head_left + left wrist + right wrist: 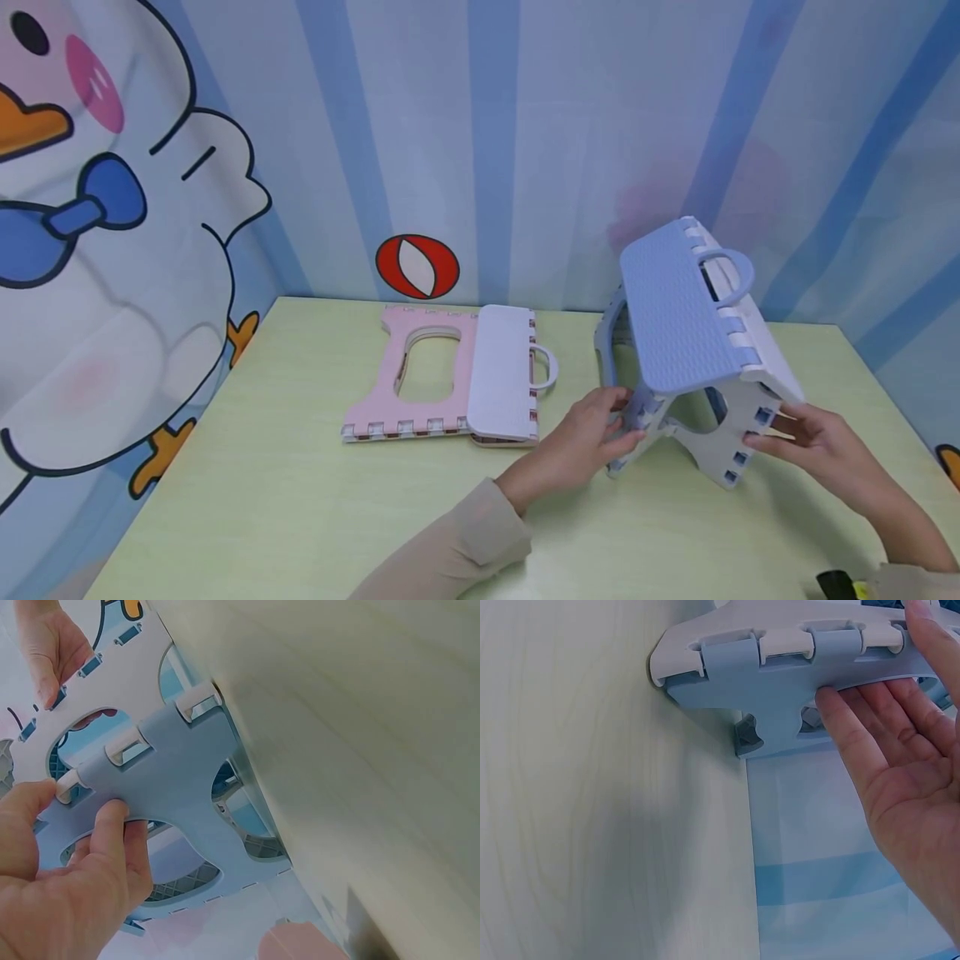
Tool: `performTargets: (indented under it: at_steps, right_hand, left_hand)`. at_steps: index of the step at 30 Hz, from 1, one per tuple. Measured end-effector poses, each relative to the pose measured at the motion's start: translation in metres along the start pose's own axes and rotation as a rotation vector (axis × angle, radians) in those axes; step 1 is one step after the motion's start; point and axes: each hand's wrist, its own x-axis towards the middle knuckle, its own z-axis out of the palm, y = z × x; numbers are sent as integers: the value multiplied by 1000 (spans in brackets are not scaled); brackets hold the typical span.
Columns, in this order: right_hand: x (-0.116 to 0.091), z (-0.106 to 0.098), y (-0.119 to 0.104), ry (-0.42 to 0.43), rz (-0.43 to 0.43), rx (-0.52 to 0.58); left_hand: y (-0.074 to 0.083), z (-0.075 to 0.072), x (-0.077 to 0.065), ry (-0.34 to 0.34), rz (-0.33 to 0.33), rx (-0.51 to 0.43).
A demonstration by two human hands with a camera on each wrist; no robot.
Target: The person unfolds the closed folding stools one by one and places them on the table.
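Blue-and-white plastic stool [678, 317], half-folded at three o'clock, is grasped by my left hand [576, 442] at its seven o'clock and right hand [828, 454] at its five; I judge this a folding or unfolding step, next requiring even two-handed guidance.

Soft light, dimmer wrist views

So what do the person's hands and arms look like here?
The left hand and right hand wear no gloves. The left sleeve is plain beige, its cuff ending near the wrist; the right sleeve matches in colour. Something black and yellow shows beside it, unidentifiable.
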Motion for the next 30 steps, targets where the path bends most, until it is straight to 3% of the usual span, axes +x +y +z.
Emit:
performTargets:
  at_steps: [6, 30]
  right_hand:
    - [1, -2, -2, 17, 48, -59]
    - [-3, -6, -1, 17, 58, -67]
  left_hand:
    - [1, -1, 1, 4, -1, -9]
    - [-2, -5, -2, -24, 0, -32]
